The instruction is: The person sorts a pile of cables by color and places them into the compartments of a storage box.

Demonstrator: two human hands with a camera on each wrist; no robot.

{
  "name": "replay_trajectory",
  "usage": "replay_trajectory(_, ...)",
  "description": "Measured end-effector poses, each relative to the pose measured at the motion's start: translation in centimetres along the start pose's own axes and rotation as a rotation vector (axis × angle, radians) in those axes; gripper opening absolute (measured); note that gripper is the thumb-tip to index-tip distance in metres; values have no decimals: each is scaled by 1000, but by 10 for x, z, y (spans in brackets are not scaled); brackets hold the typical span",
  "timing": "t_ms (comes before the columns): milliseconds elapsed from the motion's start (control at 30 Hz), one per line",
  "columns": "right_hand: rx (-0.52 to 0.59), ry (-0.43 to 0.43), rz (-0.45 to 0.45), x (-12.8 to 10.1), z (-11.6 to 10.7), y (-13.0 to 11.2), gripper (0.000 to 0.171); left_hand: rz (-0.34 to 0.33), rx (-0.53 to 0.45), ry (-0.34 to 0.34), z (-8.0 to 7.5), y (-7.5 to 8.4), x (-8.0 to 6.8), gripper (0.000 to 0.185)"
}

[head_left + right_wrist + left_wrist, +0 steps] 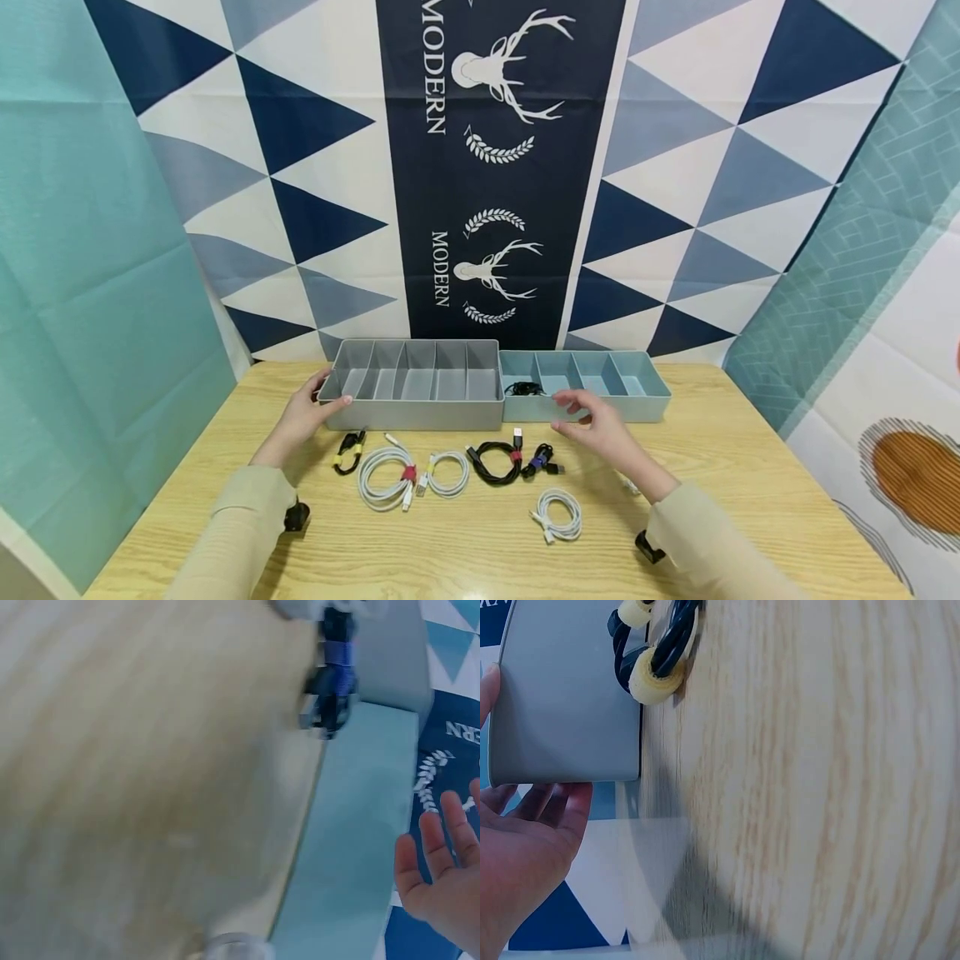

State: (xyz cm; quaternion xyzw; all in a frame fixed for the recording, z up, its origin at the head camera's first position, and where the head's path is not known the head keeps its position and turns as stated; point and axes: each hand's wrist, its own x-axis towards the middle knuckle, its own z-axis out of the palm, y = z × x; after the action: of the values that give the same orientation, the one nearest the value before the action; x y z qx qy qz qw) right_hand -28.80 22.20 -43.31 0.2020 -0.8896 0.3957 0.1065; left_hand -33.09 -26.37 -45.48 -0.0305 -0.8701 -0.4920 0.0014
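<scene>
I have room to pass low over the pale wood-grain desk [465,558] between the two beige fabric sleeves [225,542], where one ring-coiled white cable [576,517] lies in the way; farther in, a row of strap-tied black and white cables [498,481] bars a low approach. The long grey plastic box [420,415] meets the light-blue plastic box [630,408] without a visible gap, patterned fabric [510,183] rises close behind both, and I can reach between their upright dividers [435,371] only from above.

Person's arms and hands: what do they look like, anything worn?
Left hand and right hand: gloveless. Left sleeve and right sleeve: long, plain beige. Left wrist device and right wrist device: small, black, no cables visible.
</scene>
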Motion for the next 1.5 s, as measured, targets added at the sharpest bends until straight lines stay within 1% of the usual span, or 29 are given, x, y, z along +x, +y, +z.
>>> replay_trajectory(100, -5, -29, -17, -5, 3, 4, 42, 0, -9, 0, 1, 1, 0, 82)
replay_trajectory(200, -12, -66, -58, -10, 6, 9, 43, 2, -9, -4, 1, 1, 0, 82)
replay_trajectory(267, -21, -101, -73, -13, 6, 12, 44, -2, -7, -6, 2, 1, 0, 83)
replay_trajectory(400, -21, -179, -67, -15, 6, 18, 46, -11, -1, -6, 1, 2, -1, 84)
replay_trajectory(467, -28, -215, -79, -15, 6, 20, 47, -6, 5, -7, 0, 3, -2, 84)
replay_trajectory(600, -53, -283, -124, -15, 5, 22, 49, -4, 4, -4, 0, 4, -2, 83)
replay_trajectory(667, -83, -309, -146, -15, 5, 23, 50, -3, 7, -2, 0, 4, -2, 82)
replay_trajectory(867, -194, -369, -173, -15, 4, 26, 58, -1, 24, 2, 1, 4, -2, 82)
replay_trajectory(967, -224, -404, -188, -13, 4, 26, 61, -9, 21, 2, 0, 4, -1, 82)
replay_trajectory(1100, -236, -450, -212, -9, 5, 26, 62, -12, 14, -6, -1, 5, -1, 83)
replay_trajectory(1300, -281, -494, -258, -3, 7, 28, 62, -17, 18, -4, -1, 5, 0, 85)
replay_trajectory(1500, -307, -530, -262, 1, 8, 29, 58, -17, 25, 8, 1, 5, -1, 88)
